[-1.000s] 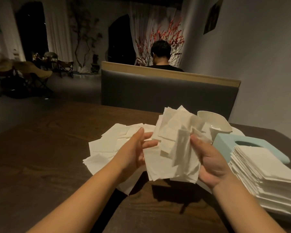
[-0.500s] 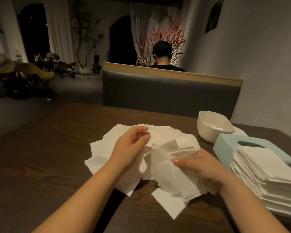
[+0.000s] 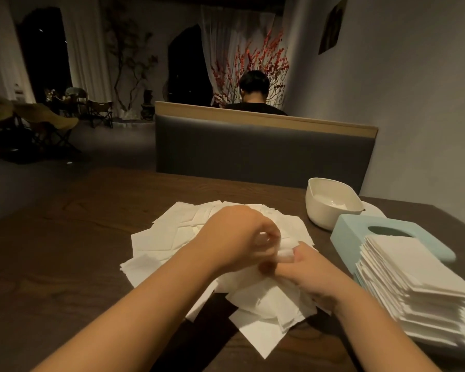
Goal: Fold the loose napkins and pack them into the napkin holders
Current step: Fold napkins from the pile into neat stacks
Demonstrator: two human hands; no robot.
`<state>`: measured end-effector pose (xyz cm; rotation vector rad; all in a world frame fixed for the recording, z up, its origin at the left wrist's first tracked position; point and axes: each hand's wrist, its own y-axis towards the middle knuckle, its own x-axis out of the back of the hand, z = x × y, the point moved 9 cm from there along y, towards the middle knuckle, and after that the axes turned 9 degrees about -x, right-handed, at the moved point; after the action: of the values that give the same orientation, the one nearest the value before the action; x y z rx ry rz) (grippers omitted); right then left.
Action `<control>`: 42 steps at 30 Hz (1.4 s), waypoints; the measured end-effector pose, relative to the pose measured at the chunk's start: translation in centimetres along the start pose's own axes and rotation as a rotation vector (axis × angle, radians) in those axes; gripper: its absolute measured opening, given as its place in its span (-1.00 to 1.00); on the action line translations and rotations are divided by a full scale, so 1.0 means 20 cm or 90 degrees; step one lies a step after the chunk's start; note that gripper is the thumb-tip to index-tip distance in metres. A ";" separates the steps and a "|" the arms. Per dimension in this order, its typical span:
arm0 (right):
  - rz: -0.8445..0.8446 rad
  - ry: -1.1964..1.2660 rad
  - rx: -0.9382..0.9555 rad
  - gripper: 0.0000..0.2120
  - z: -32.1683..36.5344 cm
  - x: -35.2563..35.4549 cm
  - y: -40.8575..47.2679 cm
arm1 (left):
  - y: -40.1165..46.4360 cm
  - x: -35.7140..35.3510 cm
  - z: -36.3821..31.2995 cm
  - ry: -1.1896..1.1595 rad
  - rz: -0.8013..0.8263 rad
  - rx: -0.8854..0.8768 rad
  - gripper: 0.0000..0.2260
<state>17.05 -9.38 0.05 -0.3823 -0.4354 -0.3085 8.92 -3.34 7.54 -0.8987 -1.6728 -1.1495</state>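
Two bare forearms, no sleeves, left hand [image 3: 236,237], right hand [image 3: 314,275]

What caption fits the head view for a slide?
Both hands, left and right, gather loose napkins beside a folded stack.

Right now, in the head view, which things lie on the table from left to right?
Loose white paper napkins → white oval bowl → pale blue plastic napkin holder → tall stack of folded white napkins.

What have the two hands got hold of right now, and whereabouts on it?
Both hands meet over the loose napkins. The right hand pinches a bunched bit of napkin at its upper edge; the left hand is motion-blurred, so its hold cannot be told.
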 end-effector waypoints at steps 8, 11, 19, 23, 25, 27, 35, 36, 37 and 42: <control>0.008 0.014 0.010 -0.87 0.03 0.00 -0.03 | -0.01 0.00 0.06 -0.126 -0.066 0.047 -0.81; 0.021 0.016 0.019 -0.91 0.03 0.00 -0.03 | 0.00 -0.04 0.14 -0.273 -0.089 0.108 -0.89; 0.014 0.094 -0.032 -0.71 -0.06 0.00 0.05 | -0.03 0.03 0.31 -0.488 -0.271 0.256 -0.87; 0.023 0.223 -0.075 -0.81 -0.11 0.02 0.08 | -0.04 0.23 0.25 -0.452 -0.310 0.224 -0.89; 0.032 0.313 -0.115 -0.78 -0.16 0.02 0.10 | -0.05 0.25 0.16 -0.521 -0.242 0.192 -0.88; 0.010 0.407 -0.136 -0.70 -0.18 0.03 0.11 | -0.06 0.23 0.05 -0.606 -0.150 0.151 -0.87; 0.047 0.463 -0.178 -0.23 -0.22 0.01 0.15 | -0.07 -0.16 0.05 -0.461 0.009 0.265 -0.88; 0.056 0.462 -0.181 -0.17 -0.24 0.00 0.17 | -0.07 -0.18 0.06 -0.441 -0.001 0.270 -0.87; 0.067 0.484 -0.179 -0.17 -0.24 0.00 0.18 | -0.06 -0.19 0.07 -0.429 -0.013 0.271 -0.86; 0.114 0.492 -0.123 -0.40 -0.19 -0.01 0.13 | -0.02 -0.18 0.06 -0.359 -0.044 0.241 -0.89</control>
<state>19.17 -8.58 -4.07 -0.4546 0.3882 -0.2997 9.52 -2.53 3.84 -0.9748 -2.2940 -0.6060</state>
